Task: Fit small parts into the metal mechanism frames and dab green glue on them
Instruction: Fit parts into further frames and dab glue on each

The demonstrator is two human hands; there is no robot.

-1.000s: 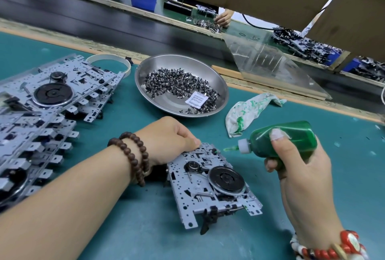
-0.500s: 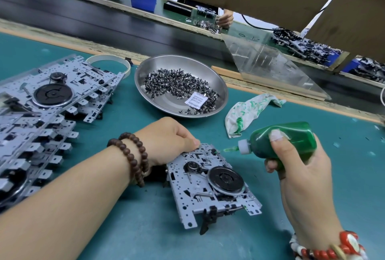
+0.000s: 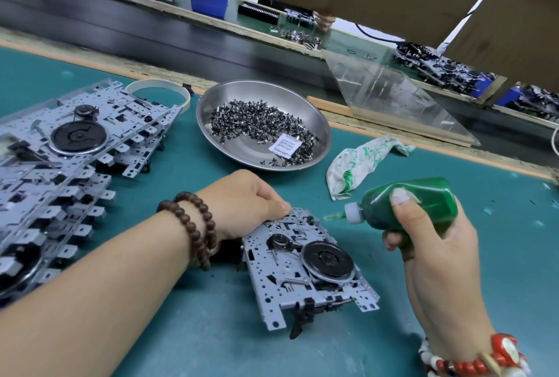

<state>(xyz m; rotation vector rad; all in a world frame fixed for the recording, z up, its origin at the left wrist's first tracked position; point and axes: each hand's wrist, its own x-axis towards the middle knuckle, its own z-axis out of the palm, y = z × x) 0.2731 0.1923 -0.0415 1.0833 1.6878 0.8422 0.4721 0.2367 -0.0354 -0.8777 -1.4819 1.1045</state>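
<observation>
From the head view, a grey perforated metal mechanism frame with a black round flywheel (image 3: 305, 268) lay flat on the teal-topped bench (image 3: 499, 255), near its front edge and between the two forearms. The left hand (image 3: 245, 201), with a brown wooden bead bracelet (image 3: 193, 234) at its wrist, was curled over the frame's far left corner, fingertips pressing on the metal and gripping that edge. The right hand (image 3: 423, 231) was wrapped around a translucent squeeze bottle of green glue (image 3: 411, 207), the thumb lying across its upper side, and a red and white bead bracelet (image 3: 484, 358) circled the wrist. The bottle lay nearly level, and its slim green-tinted nozzle (image 3: 332, 217) pointed left at the frame's far right corner, the tip just beside or touching a small green dab there. Behind the frame stood a round shiny steel dish (image 3: 317, 116) holding a heap of small dark metal parts (image 3: 257, 125) and a white paper sachet (image 3: 285, 147). A white rag stained green (image 3: 360, 162) lay right of the dish. A stack of similar grey frames (image 3: 66, 165) covered the bench's left side.
</observation>
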